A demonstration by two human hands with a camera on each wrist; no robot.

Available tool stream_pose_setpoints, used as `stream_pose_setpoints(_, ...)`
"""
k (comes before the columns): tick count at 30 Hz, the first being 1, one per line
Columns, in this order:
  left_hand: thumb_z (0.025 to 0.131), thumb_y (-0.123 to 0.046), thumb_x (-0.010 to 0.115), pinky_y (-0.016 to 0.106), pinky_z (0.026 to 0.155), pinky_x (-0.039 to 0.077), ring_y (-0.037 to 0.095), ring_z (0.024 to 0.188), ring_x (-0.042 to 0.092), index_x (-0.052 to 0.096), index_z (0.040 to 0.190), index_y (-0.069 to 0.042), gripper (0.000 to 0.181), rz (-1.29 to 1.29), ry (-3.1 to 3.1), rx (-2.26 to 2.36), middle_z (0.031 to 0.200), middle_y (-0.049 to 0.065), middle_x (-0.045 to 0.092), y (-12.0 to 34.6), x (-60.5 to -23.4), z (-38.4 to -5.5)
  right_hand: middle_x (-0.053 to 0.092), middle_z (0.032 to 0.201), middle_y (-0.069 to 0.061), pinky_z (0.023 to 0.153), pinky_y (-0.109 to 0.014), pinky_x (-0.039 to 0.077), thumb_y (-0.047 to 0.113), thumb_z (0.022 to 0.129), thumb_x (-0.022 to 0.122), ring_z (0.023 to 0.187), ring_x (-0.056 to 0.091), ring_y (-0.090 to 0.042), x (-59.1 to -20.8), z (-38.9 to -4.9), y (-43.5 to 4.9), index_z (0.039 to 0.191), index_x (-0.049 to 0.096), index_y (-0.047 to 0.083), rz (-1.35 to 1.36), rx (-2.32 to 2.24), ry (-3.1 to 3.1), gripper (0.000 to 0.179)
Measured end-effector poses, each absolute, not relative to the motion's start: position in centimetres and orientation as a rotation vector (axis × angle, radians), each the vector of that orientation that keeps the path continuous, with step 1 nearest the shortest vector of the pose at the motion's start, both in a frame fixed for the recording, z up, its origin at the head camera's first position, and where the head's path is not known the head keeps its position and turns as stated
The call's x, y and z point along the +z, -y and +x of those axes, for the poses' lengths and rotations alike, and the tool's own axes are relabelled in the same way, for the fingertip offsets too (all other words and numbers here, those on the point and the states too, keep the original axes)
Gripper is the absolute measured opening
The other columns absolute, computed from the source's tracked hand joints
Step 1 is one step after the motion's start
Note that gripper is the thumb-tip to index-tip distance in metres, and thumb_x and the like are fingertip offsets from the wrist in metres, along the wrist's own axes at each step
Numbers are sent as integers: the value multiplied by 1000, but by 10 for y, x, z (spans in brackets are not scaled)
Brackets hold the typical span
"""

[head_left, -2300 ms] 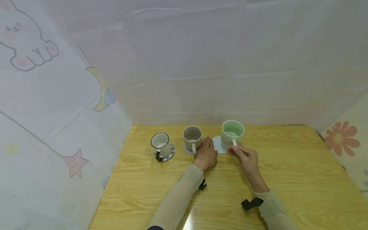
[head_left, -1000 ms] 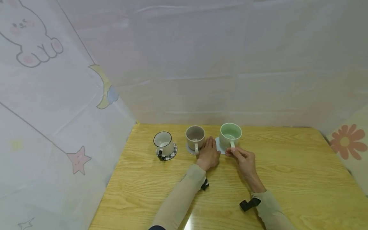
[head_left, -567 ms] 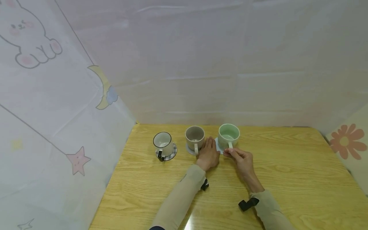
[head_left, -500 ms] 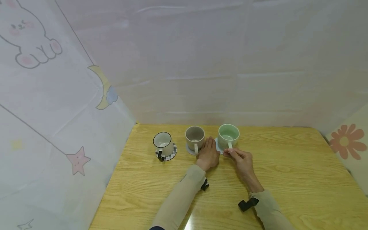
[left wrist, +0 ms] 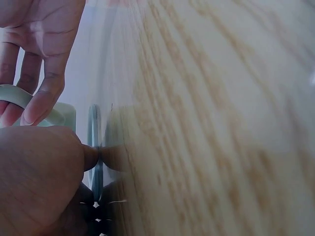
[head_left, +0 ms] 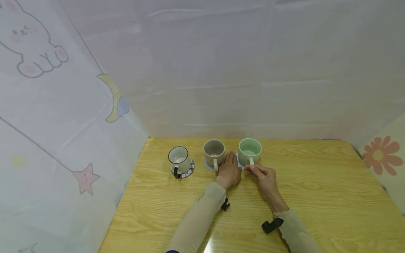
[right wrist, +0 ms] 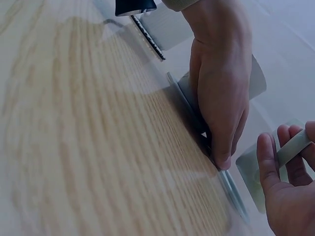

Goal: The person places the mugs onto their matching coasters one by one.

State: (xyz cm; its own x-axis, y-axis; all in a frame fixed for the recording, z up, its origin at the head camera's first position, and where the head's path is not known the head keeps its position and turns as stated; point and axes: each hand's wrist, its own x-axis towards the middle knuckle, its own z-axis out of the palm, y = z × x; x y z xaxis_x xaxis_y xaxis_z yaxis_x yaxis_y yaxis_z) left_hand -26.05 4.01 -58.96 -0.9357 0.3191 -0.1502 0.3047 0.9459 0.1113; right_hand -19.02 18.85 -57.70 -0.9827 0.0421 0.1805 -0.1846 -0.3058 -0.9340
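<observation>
My right hand [head_left: 264,177] pinches the handle of a pale green mug [head_left: 249,156], upright over a light blue round coaster [head_left: 239,164]. In the right wrist view, a narrow gap shows between the mug's base [right wrist: 248,179] and that coaster [right wrist: 234,196]. Palm down, my left hand [head_left: 229,174] lies between this coaster and a taupe mug [head_left: 214,154], fingers straight. Its thumb touches the light blue coaster's edge [left wrist: 94,142] in the left wrist view. The green mug hides much of the coaster from the head view.
The taupe mug stands on a grey coaster [head_left: 209,166]. Left of it, a white mug [head_left: 179,160] with black rim and handle sits on a plaid coaster [head_left: 190,169]. A pale printed sheet [head_left: 202,88] hangs behind the wooden table [head_left: 310,175].
My right hand has brought the green mug leftward and slightly nearer, over the light blue coaster, which is now more covered. My left hand has stayed in place beside the coaster.
</observation>
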Motion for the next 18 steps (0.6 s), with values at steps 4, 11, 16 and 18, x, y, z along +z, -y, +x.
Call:
stream_pose_setpoints(4, 114, -44, 41, 35, 136, 16, 24, 167, 17, 21, 171, -6, 71, 481, -2956, 134, 179, 11, 20, -40, -594, -262, 82, 99, -8, 90, -32, 65, 2, 106, 64, 92, 81, -16, -579, -191, -188, 120, 54, -38, 188, 2446, 1737, 43)
stream_pose_setpoints(11, 114, -43, 42, 36, 136, 17, 24, 167, 18, 21, 171, -5, 71, 482, -2956, 175, 179, 11, 21, -39, -592, -262, 82, 100, -7, 93, -36, 64, 6, 107, 65, 93, 81, -17, -581, -193, -190, 120, 57, -35, 173, 2428, 1792, 44)
stream_pose_setpoints(16, 114, -42, 46, 37, 136, 17, 25, 166, 19, 24, 170, -4, 71, 485, -2968, 226, 178, 12, 23, -39, -595, -263, 82, 100, -8, 94, -38, 64, 7, 107, 65, 94, 81, -18, -582, -193, -190, 120, 57, -35, 176, 2429, 1800, 45)
stream_pose_setpoints(18, 113, -42, 47, 36, 136, 17, 25, 166, 19, 24, 170, -5, 71, 476, -2968, 249, 178, 12, 24, -39, -595, -263, 82, 100, -8, 94, -38, 64, 7, 107, 65, 94, 81, -19, -582, -194, -190, 120, 57, -35, 181, 2432, 1799, 45)
